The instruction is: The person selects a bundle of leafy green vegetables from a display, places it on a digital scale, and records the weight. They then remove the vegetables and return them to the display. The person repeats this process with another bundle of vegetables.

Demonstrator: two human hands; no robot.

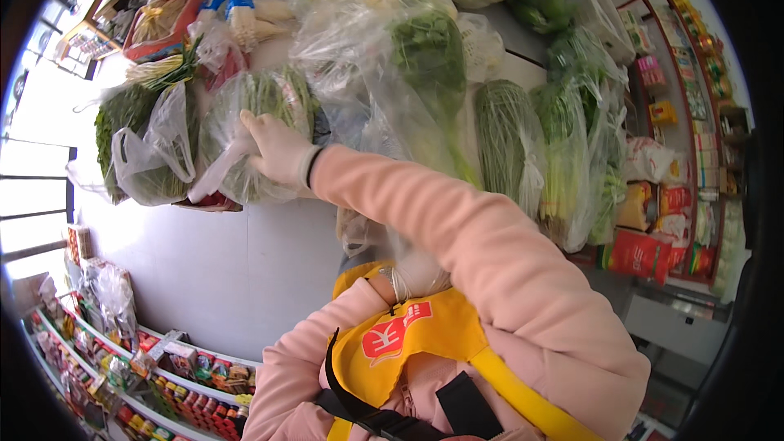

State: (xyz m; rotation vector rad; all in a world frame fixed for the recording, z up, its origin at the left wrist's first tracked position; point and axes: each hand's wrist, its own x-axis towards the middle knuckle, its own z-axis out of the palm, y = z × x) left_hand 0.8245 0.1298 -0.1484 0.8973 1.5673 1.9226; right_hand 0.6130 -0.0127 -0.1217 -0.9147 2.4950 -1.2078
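My right hand [278, 146], in a pale glove, reaches across to the left. Its fingers are around the gathered white plastic at the top of a clear bag of long green beans [236, 180]. My left hand [419, 275], also gloved, is by my waist above the yellow apron [361, 373]. The right sleeve hides part of it, so its grip cannot be made out. A blurred plastic bag [361, 233] hangs near it at the table's edge. Left of the beans lies a tied bag of leafy greens [153, 165].
Celery in clear plastic [429, 61] lies ahead, with bagged thin green stalks [505, 135] to its right. Bagged long greens [563, 184] are farther right. A red crate [162, 21] stands at the back left. Stocked shelves [692, 135] rise at right; packaged-goods shelves [202, 373] stand lower left.
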